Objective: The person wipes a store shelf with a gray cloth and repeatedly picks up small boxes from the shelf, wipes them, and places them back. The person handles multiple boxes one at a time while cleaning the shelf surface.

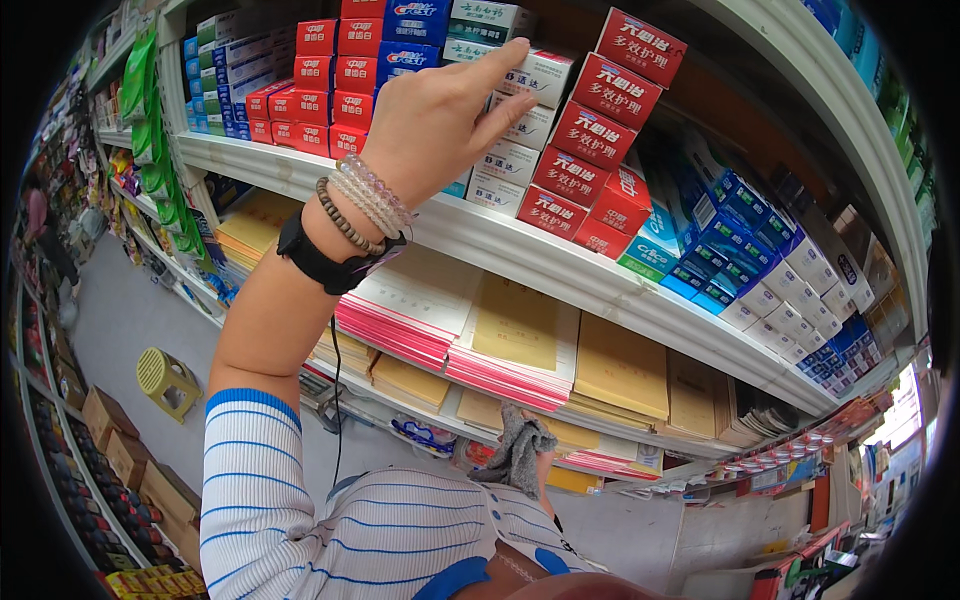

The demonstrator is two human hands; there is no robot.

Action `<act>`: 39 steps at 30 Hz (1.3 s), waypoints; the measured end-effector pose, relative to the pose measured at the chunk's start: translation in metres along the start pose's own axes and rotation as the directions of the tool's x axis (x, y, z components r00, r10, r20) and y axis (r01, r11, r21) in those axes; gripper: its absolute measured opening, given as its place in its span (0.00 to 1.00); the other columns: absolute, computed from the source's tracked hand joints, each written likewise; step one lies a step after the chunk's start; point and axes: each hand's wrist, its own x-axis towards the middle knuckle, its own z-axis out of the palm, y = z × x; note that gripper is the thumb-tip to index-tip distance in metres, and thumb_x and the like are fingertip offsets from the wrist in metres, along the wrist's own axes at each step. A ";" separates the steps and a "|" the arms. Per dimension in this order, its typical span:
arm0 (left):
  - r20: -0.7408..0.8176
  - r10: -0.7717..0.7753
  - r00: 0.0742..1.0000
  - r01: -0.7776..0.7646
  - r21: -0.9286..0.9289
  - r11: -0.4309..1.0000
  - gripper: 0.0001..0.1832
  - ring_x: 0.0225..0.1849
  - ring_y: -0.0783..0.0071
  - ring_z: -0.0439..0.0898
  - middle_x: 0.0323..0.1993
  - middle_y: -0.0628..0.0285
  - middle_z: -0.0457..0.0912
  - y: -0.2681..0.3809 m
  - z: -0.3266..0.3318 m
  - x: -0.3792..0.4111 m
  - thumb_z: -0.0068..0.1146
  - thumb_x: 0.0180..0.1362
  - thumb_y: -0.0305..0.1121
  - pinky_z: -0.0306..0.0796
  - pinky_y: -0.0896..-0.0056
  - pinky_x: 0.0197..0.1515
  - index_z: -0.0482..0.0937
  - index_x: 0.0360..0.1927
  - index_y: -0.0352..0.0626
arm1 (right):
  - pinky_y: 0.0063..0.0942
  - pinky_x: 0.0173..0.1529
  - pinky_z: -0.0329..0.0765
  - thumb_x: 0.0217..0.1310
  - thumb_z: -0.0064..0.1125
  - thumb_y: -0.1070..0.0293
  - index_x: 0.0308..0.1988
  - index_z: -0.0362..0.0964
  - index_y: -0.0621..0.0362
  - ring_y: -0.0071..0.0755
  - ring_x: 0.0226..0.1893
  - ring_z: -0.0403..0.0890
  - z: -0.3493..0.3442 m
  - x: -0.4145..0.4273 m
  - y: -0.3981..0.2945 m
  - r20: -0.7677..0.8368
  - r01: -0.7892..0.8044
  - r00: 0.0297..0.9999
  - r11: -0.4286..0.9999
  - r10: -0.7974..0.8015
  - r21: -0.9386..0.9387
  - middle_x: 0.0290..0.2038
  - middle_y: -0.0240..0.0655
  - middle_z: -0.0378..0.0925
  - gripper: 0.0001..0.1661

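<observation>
My left hand [431,124] is raised in front of the toothpaste boxes, back of the hand up, index finger and thumb apart. Both lie over the top white toothpaste box [546,77] of a stack; whether they touch it I cannot tell. Beaded bracelets and a black wristband circle that wrist. To its left stand red toothpaste boxes [313,71] and blue Crest boxes [415,21]; to its right rises a leaning stack of red boxes [592,133]. Low beside my body, my right hand [546,459], mostly hidden, holds a crumpled grey cloth [517,450].
A white shelf edge [480,225] runs below the boxes, with paper booklets [517,322] piled on the shelf under it. Blue and white boxes [739,232] fill the right part. A yellow-green plastic stool [169,381] and cardboard boxes [126,454] stand on the aisle floor at left.
</observation>
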 end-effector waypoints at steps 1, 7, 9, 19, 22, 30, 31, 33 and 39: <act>-0.038 0.007 0.999 -0.008 -0.024 1.000 0.26 0.17 0.75 0.73 0.17 0.64 0.75 0.000 -0.002 -0.001 0.65 0.56 0.38 0.67 0.74 0.22 0.75 0.59 0.47 | 0.23 0.47 0.77 0.63 0.49 0.83 0.57 0.70 0.65 0.27 0.42 0.79 0.000 0.001 0.001 -0.005 -0.024 1.000 0.999 0.025 0.027 0.46 0.39 0.77 0.21; -0.217 -0.050 0.975 -0.017 -0.294 0.956 0.22 0.23 0.78 0.77 0.22 0.63 0.79 0.007 -0.053 -0.071 0.64 0.52 0.22 0.71 0.79 0.30 0.77 0.53 0.34 | 0.25 0.42 0.78 0.65 0.51 0.75 0.53 0.72 0.63 0.29 0.38 0.80 0.014 -0.001 -0.005 -0.182 -0.060 0.981 0.997 0.066 0.042 0.41 0.38 0.78 0.17; -0.160 -0.198 0.967 0.150 -0.271 0.951 0.15 0.26 0.76 0.79 0.26 0.60 0.81 0.006 -0.069 -0.136 0.60 0.52 0.18 0.72 0.78 0.33 0.80 0.46 0.32 | 0.24 0.39 0.78 0.65 0.52 0.75 0.53 0.72 0.63 0.30 0.36 0.80 0.040 -0.008 -0.030 -0.262 -0.077 0.964 0.993 0.050 -0.092 0.40 0.37 0.78 0.17; -0.010 -0.778 0.629 0.745 0.293 0.599 0.29 0.45 0.59 0.79 0.46 0.52 0.80 -0.076 -0.067 -0.314 0.67 0.51 0.43 0.72 0.60 0.49 0.76 0.54 0.37 | 0.24 0.47 0.76 0.64 0.53 0.76 0.55 0.70 0.65 0.29 0.41 0.78 0.008 -0.004 0.022 0.037 0.075 0.997 0.963 -0.068 -0.258 0.44 0.38 0.77 0.20; 0.138 -0.828 0.544 0.746 0.373 0.552 0.37 0.50 0.53 0.77 0.46 0.49 0.81 -0.079 -0.057 -0.297 0.69 0.46 0.48 0.68 0.57 0.55 0.74 0.57 0.37 | 0.24 0.50 0.75 0.62 0.55 0.77 0.56 0.69 0.64 0.29 0.43 0.78 0.032 -0.006 0.018 0.059 0.056 0.997 0.968 -0.043 -0.245 0.47 0.38 0.76 0.21; 0.271 -0.813 0.515 0.666 0.471 0.579 0.29 0.42 0.58 0.81 0.40 0.56 0.84 -0.100 -0.032 -0.302 0.62 0.49 0.47 0.60 0.39 0.61 0.76 0.57 0.53 | 0.24 0.49 0.75 0.60 0.58 0.77 0.55 0.70 0.65 0.32 0.43 0.80 0.057 -0.019 0.002 0.069 0.096 0.994 0.975 -0.084 -0.199 0.46 0.40 0.79 0.23; 0.203 -0.775 0.598 0.665 0.414 0.622 0.28 0.43 0.59 0.81 0.40 0.56 0.84 -0.100 -0.037 -0.311 0.62 0.50 0.46 0.59 0.40 0.62 0.77 0.56 0.51 | 0.24 0.49 0.75 0.60 0.58 0.77 0.55 0.71 0.64 0.32 0.42 0.80 0.057 -0.018 0.003 0.088 0.158 0.987 0.937 -0.138 -0.312 0.46 0.40 0.79 0.22; 0.139 -0.733 0.666 0.666 0.333 0.668 0.24 0.43 0.57 0.80 0.39 0.56 0.83 -0.094 -0.060 -0.321 0.62 0.52 0.39 0.57 0.41 0.64 0.78 0.54 0.47 | 0.23 0.48 0.75 0.60 0.57 0.75 0.54 0.72 0.64 0.32 0.42 0.81 0.052 -0.016 0.006 0.127 0.260 0.966 0.810 -0.227 -0.526 0.46 0.41 0.79 0.21; -0.046 -0.842 0.537 0.826 0.228 0.515 0.21 0.54 0.67 0.76 0.52 0.52 0.79 -0.026 -0.201 -0.356 0.56 0.57 0.23 0.67 0.69 0.59 0.75 0.56 0.31 | 0.29 0.53 0.74 0.62 0.53 0.68 0.55 0.70 0.64 0.42 0.51 0.80 0.054 -0.007 0.004 0.309 0.359 0.925 0.777 -0.221 -0.517 0.52 0.44 0.77 0.22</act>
